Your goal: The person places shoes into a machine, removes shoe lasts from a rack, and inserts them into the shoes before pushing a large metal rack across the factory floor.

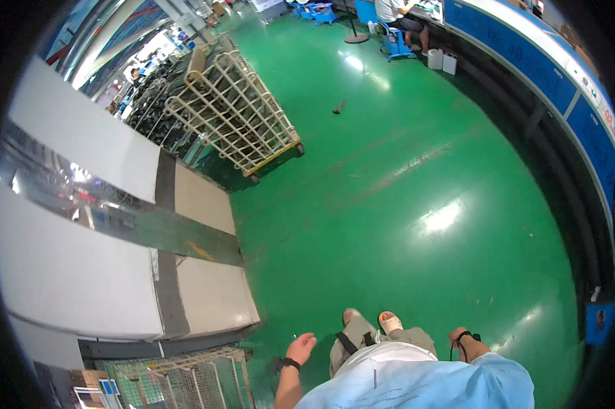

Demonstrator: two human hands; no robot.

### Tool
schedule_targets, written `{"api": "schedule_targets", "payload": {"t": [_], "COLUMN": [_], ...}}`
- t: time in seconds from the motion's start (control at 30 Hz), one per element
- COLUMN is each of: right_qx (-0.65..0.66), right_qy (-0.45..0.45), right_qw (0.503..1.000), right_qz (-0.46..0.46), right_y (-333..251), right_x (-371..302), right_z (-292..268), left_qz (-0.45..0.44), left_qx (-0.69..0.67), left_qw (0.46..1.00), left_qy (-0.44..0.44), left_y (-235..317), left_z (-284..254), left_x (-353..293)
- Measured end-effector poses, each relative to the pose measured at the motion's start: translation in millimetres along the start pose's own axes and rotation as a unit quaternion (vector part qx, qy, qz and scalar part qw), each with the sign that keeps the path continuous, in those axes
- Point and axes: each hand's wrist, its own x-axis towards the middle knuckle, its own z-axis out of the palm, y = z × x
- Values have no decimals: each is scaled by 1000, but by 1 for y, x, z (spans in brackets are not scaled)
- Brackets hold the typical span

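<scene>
I stand on a glossy green floor (403,204), looking down past my light blue shirt at my feet in pale sandals. My left hand (301,347) hangs at my side with fingers loosely apart and holds nothing; a black band sits on its wrist. My right hand (459,339) is low by my right hip, mostly hidden behind my wrist, with a black strap around it. Nothing shows in its grip. The nearest thing to my left hand is a wire mesh cage (185,378) at the lower left.
A large white and grey machine housing (96,259) fills the left. A cream wire cage cart (236,112) stands beyond it. A blue-fronted workbench line (560,82) curves along the right. A seated person (399,17) works at the far end. A small dark object (339,106) lies on the floor.
</scene>
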Motion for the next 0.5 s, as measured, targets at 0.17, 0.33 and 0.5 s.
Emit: {"api": "schedule_targets", "payload": {"t": [0.17, 0.33, 0.5], "right_qx": [109, 754, 25], "right_qy": [169, 156, 318], "right_qw": [979, 638, 941], "right_qz": [11, 30, -110], "right_y": [30, -84, -93], "right_x": [47, 63, 44], "right_z": [-89, -256, -402], "left_qz": [-75, -83, 18], "left_qx": [177, 182, 122], "left_qw": [977, 979, 986], "left_qy": [-91, 39, 115], "left_y": [41, 92, 297], "left_z": [-47, -126, -160], "left_x": [142, 277, 427]}}
